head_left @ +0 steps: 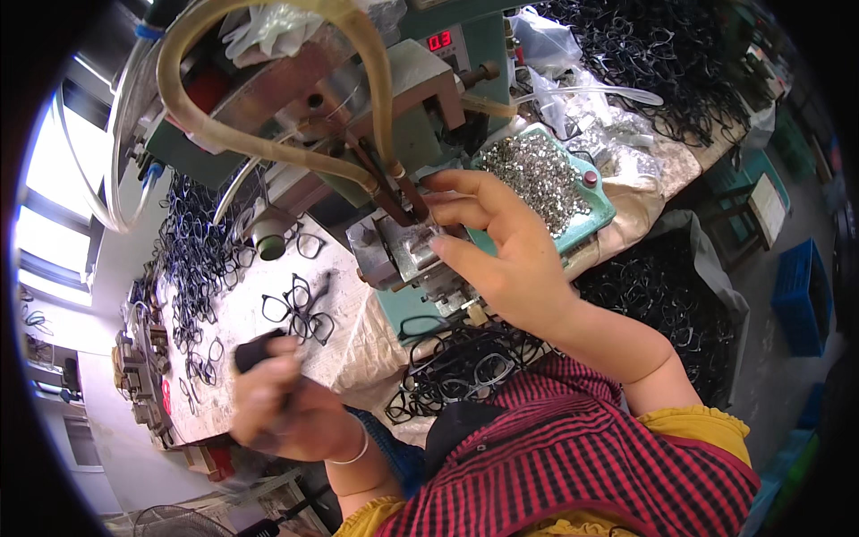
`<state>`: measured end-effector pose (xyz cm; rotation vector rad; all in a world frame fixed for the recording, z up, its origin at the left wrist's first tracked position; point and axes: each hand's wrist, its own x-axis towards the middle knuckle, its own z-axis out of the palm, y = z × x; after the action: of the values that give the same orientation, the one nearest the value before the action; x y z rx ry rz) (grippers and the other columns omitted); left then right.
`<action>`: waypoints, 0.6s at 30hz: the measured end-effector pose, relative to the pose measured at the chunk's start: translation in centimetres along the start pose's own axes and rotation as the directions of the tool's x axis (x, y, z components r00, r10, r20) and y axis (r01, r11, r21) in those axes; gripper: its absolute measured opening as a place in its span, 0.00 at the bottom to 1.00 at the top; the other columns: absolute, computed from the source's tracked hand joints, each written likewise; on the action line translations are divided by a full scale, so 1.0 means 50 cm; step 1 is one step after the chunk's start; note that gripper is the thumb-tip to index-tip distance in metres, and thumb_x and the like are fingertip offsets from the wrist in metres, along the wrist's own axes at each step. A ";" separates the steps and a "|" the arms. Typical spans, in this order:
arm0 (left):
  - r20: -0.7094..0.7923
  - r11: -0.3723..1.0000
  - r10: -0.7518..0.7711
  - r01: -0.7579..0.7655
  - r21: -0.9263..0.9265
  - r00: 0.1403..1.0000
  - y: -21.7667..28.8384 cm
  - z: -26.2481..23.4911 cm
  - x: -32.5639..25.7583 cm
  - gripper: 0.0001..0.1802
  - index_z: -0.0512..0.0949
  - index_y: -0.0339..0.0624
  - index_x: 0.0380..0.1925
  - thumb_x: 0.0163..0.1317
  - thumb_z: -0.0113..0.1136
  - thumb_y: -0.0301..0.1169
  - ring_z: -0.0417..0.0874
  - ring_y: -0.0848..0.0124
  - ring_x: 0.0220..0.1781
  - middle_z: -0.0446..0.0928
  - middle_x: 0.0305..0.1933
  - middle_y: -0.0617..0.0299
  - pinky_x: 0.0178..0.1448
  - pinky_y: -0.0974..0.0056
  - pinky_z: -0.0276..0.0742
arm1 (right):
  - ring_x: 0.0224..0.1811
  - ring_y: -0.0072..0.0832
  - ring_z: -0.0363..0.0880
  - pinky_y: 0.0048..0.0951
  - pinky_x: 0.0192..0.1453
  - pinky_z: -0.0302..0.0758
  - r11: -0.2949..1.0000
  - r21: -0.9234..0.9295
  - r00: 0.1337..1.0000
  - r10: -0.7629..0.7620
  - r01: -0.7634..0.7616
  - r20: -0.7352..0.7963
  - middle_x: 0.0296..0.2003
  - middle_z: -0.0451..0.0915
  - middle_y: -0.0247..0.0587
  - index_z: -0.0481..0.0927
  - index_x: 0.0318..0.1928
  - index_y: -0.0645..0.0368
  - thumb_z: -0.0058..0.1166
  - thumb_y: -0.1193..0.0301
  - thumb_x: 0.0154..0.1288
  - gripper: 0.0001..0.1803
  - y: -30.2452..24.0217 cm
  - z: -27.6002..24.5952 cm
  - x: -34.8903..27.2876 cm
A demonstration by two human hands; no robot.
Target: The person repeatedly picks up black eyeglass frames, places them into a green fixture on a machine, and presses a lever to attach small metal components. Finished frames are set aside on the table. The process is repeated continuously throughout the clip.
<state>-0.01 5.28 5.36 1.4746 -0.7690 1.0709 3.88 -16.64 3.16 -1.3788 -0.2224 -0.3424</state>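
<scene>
My right hand reaches to the metal fixture of a green bench machine. Its thumb and fingers bend together around the fixture and the lower ends of two brown rods; whatever small part they pinch is hidden. Over the table's near edge, my left hand is smeared by motion, its fingers curled. A black piece shows at its fingertips, and dark thin shapes blur across the palm, too unclear to name. Just beyond it lie black eyeglass frames.
A green tray heaped with small metal parts stands right of the machine. Eyeglass frames pile up at my lap, far left and far right. Tan hoses loop above the fixture. A blue crate stands on the floor.
</scene>
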 end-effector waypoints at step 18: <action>0.598 0.978 -0.094 -0.040 0.207 0.796 -0.033 0.093 -0.044 0.15 0.85 0.43 0.43 0.53 0.70 0.26 0.83 0.57 0.46 0.86 0.50 0.56 0.65 0.45 0.75 | 0.63 0.46 0.75 0.46 0.58 0.76 0.266 -0.855 0.890 -0.238 0.446 0.390 0.53 0.81 0.48 0.78 0.33 0.62 0.61 0.75 0.55 0.06 0.156 -0.193 0.057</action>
<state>1.61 0.85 2.74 2.0496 -1.0979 0.6557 8.96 -25.23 -4.75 -2.5728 -0.5537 -0.8033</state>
